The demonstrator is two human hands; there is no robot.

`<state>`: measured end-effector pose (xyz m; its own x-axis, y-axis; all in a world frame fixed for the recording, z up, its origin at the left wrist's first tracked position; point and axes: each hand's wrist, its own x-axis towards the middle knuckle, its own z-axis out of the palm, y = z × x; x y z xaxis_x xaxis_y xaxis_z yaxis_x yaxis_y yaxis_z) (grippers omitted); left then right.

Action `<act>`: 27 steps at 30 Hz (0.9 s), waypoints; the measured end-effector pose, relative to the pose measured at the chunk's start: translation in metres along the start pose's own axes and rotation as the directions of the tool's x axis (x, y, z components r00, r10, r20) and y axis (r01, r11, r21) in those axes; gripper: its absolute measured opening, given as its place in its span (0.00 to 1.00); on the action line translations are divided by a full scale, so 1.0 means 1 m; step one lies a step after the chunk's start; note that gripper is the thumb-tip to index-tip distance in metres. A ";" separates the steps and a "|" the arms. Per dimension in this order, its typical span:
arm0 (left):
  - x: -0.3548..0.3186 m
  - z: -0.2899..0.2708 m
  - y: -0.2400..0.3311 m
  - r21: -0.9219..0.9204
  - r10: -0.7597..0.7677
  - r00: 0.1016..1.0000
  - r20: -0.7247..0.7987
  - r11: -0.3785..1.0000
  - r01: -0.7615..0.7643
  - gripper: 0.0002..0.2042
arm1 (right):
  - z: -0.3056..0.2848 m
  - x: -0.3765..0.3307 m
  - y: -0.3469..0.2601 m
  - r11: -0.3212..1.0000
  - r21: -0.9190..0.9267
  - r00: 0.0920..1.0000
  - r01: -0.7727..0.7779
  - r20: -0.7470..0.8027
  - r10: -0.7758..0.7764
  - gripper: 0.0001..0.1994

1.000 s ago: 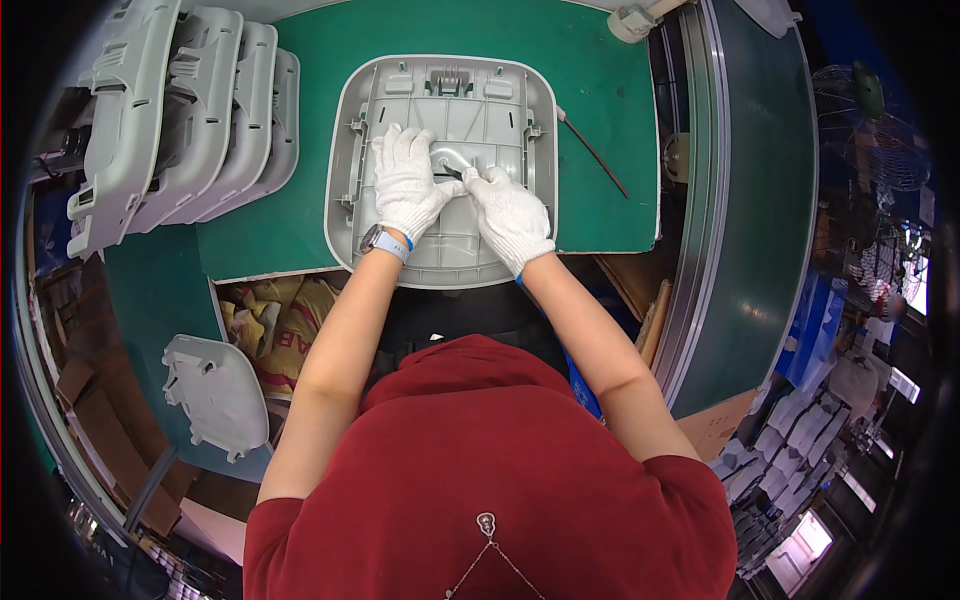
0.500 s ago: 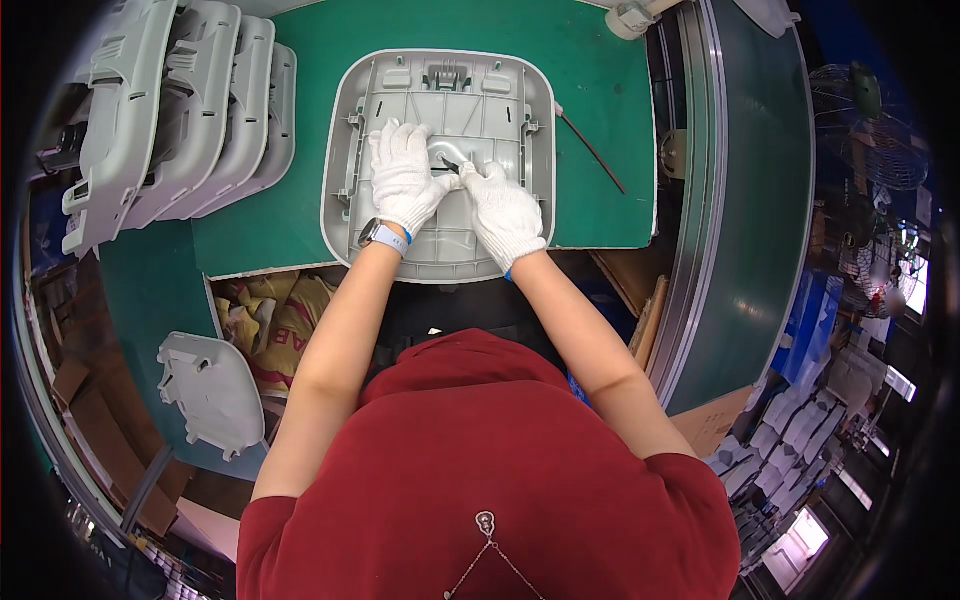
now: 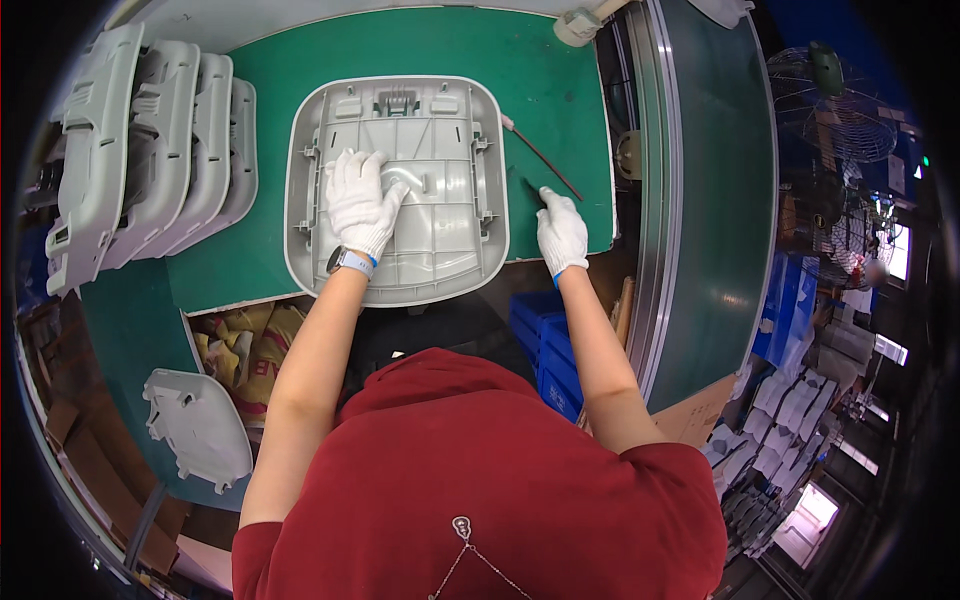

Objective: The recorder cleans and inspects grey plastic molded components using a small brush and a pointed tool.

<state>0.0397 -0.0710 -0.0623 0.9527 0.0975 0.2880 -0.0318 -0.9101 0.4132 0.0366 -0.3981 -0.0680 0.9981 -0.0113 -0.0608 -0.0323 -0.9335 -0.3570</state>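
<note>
A light grey plastic panel [image 3: 430, 225], ribbed inside and with rounded corners, lies on the green work table [image 3: 400, 50]. My left hand [image 3: 362, 205], in a white knit glove, rests flat on its left middle with the fingers stretched out. Beyond the panel's right edge, my gloved right hand [image 3: 563, 235] is closed round a slim dark knife-like tool [image 3: 532, 188]. The tool's tip points up and left, apart from the panel. Most of its handle is hidden in the glove.
Several similar grey panels [image 3: 150, 150] stand stacked at the left. A thin dark rod with a pale end [image 3: 548, 160] lies right of the panel. Another grey part [image 3: 200, 430] sits lower left. Blue crates [image 3: 557, 365] stand below the table, and a metal frame [image 3: 660, 200] runs along the right.
My right hand has lifted off the panel's middle and moved right with the dark tool. My left hand stays on the panel. The whole view has shifted slightly.
</note>
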 end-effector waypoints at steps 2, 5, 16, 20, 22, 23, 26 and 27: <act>0.000 0.001 -0.002 0.008 -0.004 1.000 0.004 1.000 0.004 0.26 | 0.003 0.011 0.009 0.993 -0.097 0.997 0.066 0.038 -0.062 0.19; 0.000 0.002 0.001 0.028 -0.010 1.000 0.002 1.000 0.010 0.24 | 0.003 0.052 0.006 0.967 -0.168 0.963 0.194 -0.156 -0.220 0.21; 0.000 0.008 0.001 0.039 -0.050 0.999 -0.001 0.998 0.050 0.24 | -0.019 0.110 0.001 0.935 0.217 0.960 0.280 -0.085 -0.268 0.20; -0.001 0.007 0.002 0.030 -0.064 0.998 -0.006 0.997 0.064 0.24 | -0.060 0.060 0.005 0.843 0.350 0.896 0.407 0.027 -0.444 0.21; 0.002 0.006 0.004 0.032 -0.048 0.999 0.001 0.998 0.048 0.24 | -0.049 0.055 0.019 0.862 0.344 0.882 0.371 0.161 -0.444 0.18; 0.003 0.006 0.004 0.039 -0.030 1.000 0.009 0.999 0.029 0.24 | -0.043 0.061 0.028 0.889 0.376 0.860 0.261 0.328 -0.392 0.17; 0.006 0.003 0.008 0.044 -0.038 0.999 0.014 0.998 0.037 0.24 | -0.037 0.106 0.012 0.829 0.362 0.858 0.426 0.129 -0.497 0.15; 0.006 0.005 0.009 0.036 -0.032 0.999 0.016 0.999 0.032 0.24 | -0.030 0.126 0.012 0.792 0.393 0.858 0.467 0.014 -0.513 0.15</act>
<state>0.0466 -0.0807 -0.0611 0.9578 0.1204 0.2610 0.0093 -0.9206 0.3904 0.1631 -0.4211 -0.0519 0.8724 0.4742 0.1182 0.4200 -0.6038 -0.6775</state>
